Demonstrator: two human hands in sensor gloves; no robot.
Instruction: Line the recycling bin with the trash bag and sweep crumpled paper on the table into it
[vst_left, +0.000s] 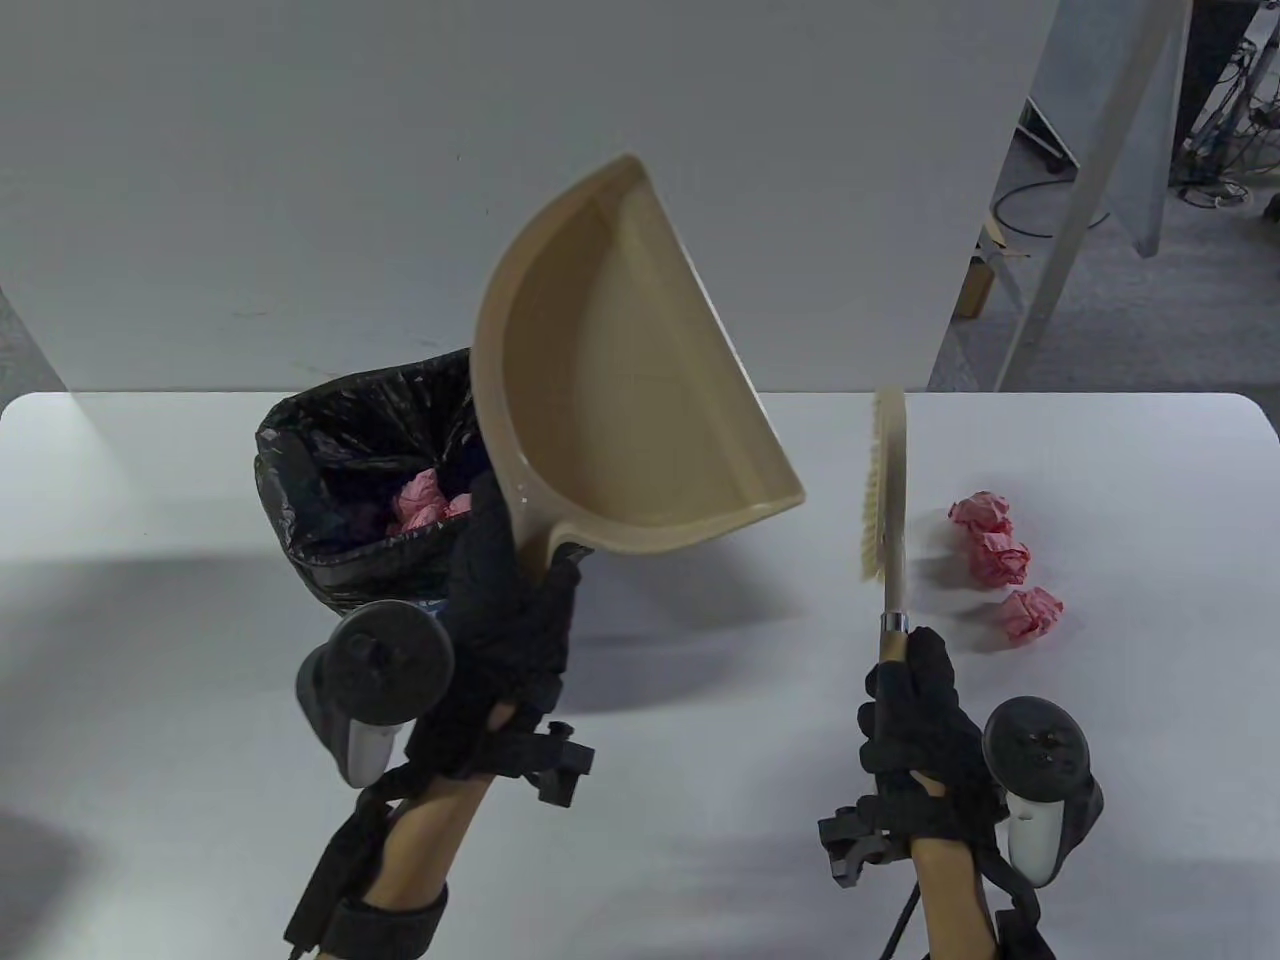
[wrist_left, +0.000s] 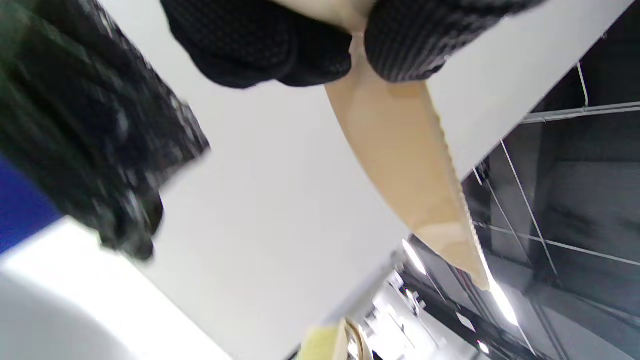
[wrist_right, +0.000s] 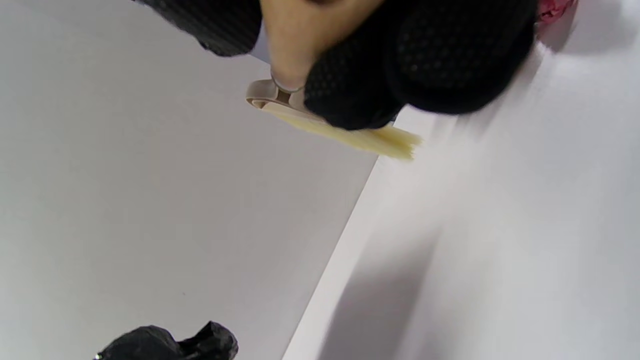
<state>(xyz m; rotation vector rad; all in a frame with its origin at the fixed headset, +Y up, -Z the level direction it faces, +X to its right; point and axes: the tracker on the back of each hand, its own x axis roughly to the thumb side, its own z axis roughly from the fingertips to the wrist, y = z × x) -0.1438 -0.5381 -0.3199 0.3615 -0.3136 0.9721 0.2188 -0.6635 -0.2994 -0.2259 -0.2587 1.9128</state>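
Observation:
My left hand (vst_left: 510, 610) grips the handle of a tan dustpan (vst_left: 620, 400), raised and tilted beside the bin; the pan looks empty. Its underside (wrist_left: 405, 165) shows in the left wrist view below my fingers (wrist_left: 280, 45). The bin (vst_left: 350, 480), lined with a black trash bag (wrist_left: 85, 140), holds pink crumpled paper (vst_left: 425, 500). My right hand (vst_left: 915, 700) grips the handle of a hand brush (vst_left: 885, 490), bristles (wrist_right: 360, 137) facing left. Three pink paper balls (vst_left: 1000, 555) lie on the table right of the brush.
The white table (vst_left: 700, 800) runs to a grey wall (vst_left: 300, 150) behind. At the right, past the table, are a slanted white post (vst_left: 1100, 180) and floor cables.

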